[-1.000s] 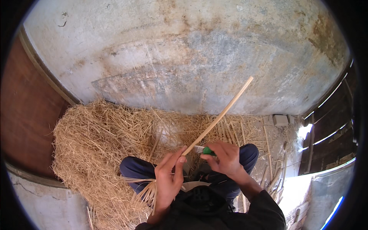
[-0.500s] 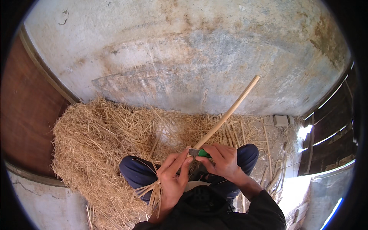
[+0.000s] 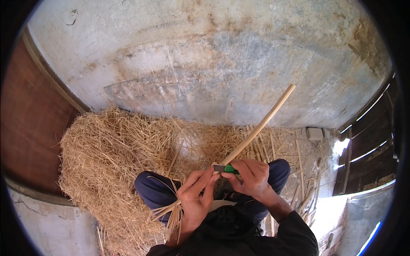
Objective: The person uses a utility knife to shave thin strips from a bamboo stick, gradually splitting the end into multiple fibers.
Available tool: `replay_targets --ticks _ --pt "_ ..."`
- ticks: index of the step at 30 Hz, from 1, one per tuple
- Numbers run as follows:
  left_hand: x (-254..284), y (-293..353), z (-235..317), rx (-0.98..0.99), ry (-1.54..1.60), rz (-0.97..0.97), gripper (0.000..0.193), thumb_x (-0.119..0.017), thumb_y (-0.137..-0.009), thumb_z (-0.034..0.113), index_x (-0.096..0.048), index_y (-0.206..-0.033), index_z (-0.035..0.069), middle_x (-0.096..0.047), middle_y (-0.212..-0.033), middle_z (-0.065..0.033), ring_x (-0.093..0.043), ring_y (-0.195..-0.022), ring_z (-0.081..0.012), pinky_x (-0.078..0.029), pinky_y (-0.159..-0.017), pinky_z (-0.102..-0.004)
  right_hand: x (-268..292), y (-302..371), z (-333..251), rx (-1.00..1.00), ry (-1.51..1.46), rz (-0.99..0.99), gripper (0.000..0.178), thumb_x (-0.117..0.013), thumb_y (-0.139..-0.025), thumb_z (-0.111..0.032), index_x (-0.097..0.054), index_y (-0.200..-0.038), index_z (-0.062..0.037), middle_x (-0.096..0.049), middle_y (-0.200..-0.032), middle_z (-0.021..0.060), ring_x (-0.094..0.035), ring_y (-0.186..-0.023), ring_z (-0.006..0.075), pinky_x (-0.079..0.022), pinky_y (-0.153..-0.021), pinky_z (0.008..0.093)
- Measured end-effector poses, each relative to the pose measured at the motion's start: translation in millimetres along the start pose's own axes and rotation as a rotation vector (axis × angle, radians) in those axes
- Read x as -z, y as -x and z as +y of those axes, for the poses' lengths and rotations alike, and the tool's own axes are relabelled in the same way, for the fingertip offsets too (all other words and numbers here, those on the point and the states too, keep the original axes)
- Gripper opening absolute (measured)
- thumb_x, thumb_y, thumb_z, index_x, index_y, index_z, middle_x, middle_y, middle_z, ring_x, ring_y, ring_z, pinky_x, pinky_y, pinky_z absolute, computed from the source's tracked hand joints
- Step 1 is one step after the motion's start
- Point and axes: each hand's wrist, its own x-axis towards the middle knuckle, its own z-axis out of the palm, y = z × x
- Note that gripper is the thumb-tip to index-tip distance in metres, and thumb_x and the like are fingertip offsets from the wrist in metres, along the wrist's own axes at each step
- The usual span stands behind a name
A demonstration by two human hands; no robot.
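A long pale wooden stick (image 3: 261, 125) slants from between my hands up and to the right, its far end in the air before the wall. The near end is pinched by my left hand (image 3: 197, 197), fingers closed round it. My right hand (image 3: 252, 176) grips a short knife (image 3: 231, 169) with a green handle. Its grey blade lies against the stick close to my left fingertips. At my left wrist hangs a knotted bunch of thin straw-coloured strips (image 3: 174, 210); how it is fastened is hidden.
Loose straw (image 3: 106, 158) is heaped to the left, along a stained plaster wall (image 3: 205, 64). Several thin sticks (image 3: 300, 164) lie on the floor at right, with a grey block (image 3: 314, 134) by the wall. My bent knees (image 3: 278, 174) flank my hands.
Both hands, the knife and the stick have shifted slightly right in the picture. The stick's far end has swung a little to the right. Both grips stay the same.
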Motion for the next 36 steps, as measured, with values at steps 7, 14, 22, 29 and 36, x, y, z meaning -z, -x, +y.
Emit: replay_targets --ticks 7,14,22,29,36 --pt "1.9 1.8 -3.3 -0.006 0.017 -0.013 0.028 -0.082 -0.096 -0.004 -0.080 -0.124 -0.005 -0.079 -0.106 -0.0160 -0.077 -0.091 -0.0262 -0.060 -0.078 -0.0339 0.9 -0.7 -0.2 0.007 0.009 0.018 0.034 -0.094 -0.086 -0.031 -0.078 -0.101 -0.0056 -0.073 -0.082 0.0050 -0.074 -0.067 0.0221 -0.058 -0.059 0.0327" --pt "2.7 0.9 -4.6 -0.022 0.030 -0.039 0.031 -0.081 -0.095 -0.006 -0.080 -0.127 -0.004 -0.078 -0.106 -0.0160 -0.077 -0.090 -0.0251 -0.060 -0.078 -0.0330 1.8 2.1 3.3 0.011 0.022 0.019 0.033 -0.093 -0.086 -0.030 -0.078 -0.101 -0.0050 -0.072 -0.080 0.0045 -0.073 -0.066 0.0220 -0.058 -0.058 0.0323" --pt "3.3 -1.8 1.5 0.032 0.057 -0.072 0.023 -0.079 -0.098 -0.005 -0.080 -0.120 -0.007 -0.080 -0.107 -0.0163 -0.076 -0.092 -0.0198 -0.059 -0.080 -0.0302 3.9 4.9 9.4 0.014 0.045 0.040 0.033 -0.094 -0.086 -0.030 -0.078 -0.102 -0.0049 -0.071 -0.078 0.0047 -0.071 -0.064 0.0203 -0.055 -0.056 0.0332" --pt "39.7 14.4 -36.1 0.172 -0.012 0.062 0.024 -0.077 -0.102 0.000 -0.081 -0.125 -0.004 -0.076 -0.092 -0.0121 -0.068 -0.077 -0.0136 -0.052 -0.068 -0.0273 65.0 -0.8 111.1 -0.586 0.220 0.568 0.024 -0.074 -0.106 -0.025 -0.078 -0.111 -0.0018 -0.072 -0.079 0.0130 -0.062 -0.066 0.0182 -0.045 -0.059 0.0335" --pt "30.1 9.3 -45.4 0.277 0.213 0.018 0.024 -0.077 -0.103 0.004 -0.081 -0.126 -0.003 -0.075 -0.087 -0.0102 -0.063 -0.074 -0.0103 -0.048 -0.066 -0.0257 29.0 11.0 67.9 -0.402 -0.009 0.256 0.022 -0.078 -0.103 -0.021 -0.075 -0.113 -0.0012 -0.069 -0.080 0.0104 -0.061 -0.064 0.0192 -0.047 -0.060 0.0339"
